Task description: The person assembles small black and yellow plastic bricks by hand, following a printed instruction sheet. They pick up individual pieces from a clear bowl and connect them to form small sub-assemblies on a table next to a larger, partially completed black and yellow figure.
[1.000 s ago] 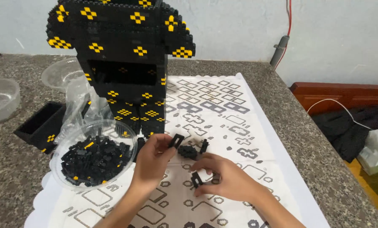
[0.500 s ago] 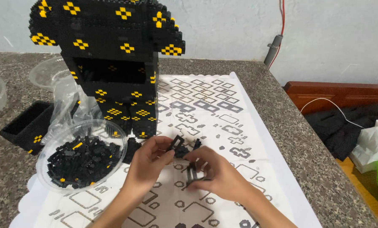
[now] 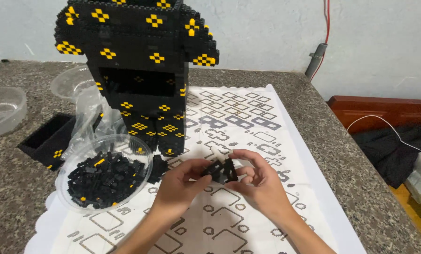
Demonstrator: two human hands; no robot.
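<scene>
Your left hand [image 3: 180,183] and right hand [image 3: 262,181] meet just below the middle of the frame, and between them you hold a small black brick assembly [image 3: 221,170]. The fingers of both hands are closed on it: your left thumb and fingertips pinch its left end, and your right fingers [image 3: 248,160] curl over its top and right side. The piece hangs just above the white printed sheet [image 3: 248,113] that covers the middle of the table [image 3: 314,99].

To the left of your left hand sits a clear plastic bowl [image 3: 78,155] filled with loose black bricks and a few yellow ones. A small heap of black bricks [image 3: 157,168] lies on the sheet just beside the bowl's right rim, near your left thumb. Behind your hands, in the upper centre of the frame, stands a tall black brick model [image 3: 140,56] with yellow cross patterns, its foot resting on the sheet. At the left edge lies an open black box [image 3: 48,141], with crumpled clear plastic bags [image 3: 90,117] between it and the model. Two empty clear containers [image 3: 3,110] stand in the far left of the frame on the speckled stone table.
</scene>
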